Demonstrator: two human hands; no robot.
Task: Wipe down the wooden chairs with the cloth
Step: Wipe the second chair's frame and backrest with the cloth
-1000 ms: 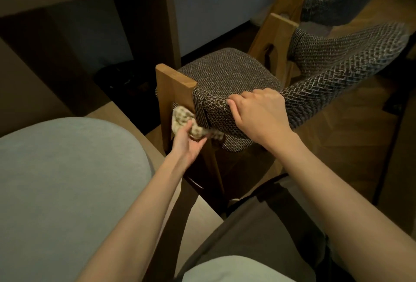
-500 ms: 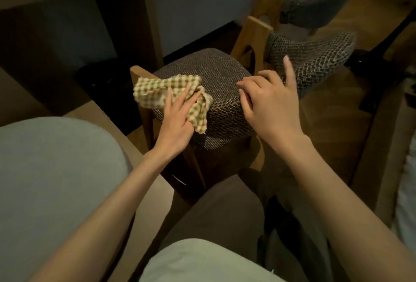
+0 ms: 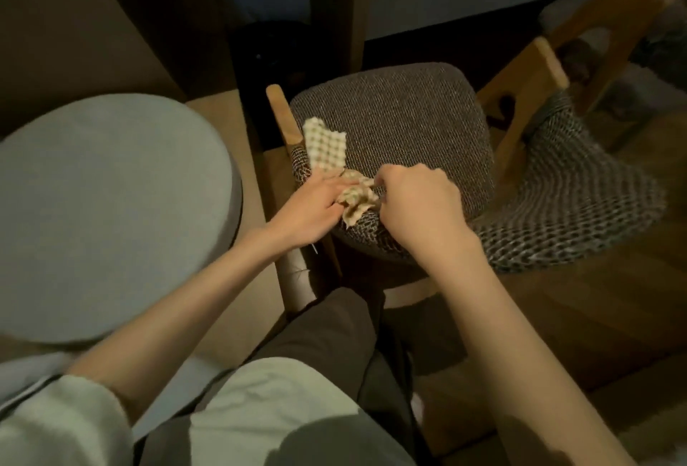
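Observation:
A wooden chair with a grey woven seat [image 3: 401, 123] stands in front of me, its left wooden arm post [image 3: 284, 118] beside the seat and its right wooden post [image 3: 520, 93] at the far side. A checked beige cloth [image 3: 327, 147] lies bunched on the seat's near left corner. My left hand [image 3: 316, 205] holds the cloth's lower part with its fingers on it. My right hand [image 3: 416, 201] pinches the same bunched part from the right. Both hands meet over the seat's front edge.
A round pale grey cushion [image 3: 104, 212] sits close on the left. A dark table leg [image 3: 331, 4] stands behind the chair. A second wooden chair [image 3: 613, 19] is at the upper right. My knees in dark trousers [image 3: 327, 346] are below the hands.
The view has tilted down over the seat. My right hand has moved left and taken hold of the cloth. The cloth has shifted from the arm post onto the seat corner.

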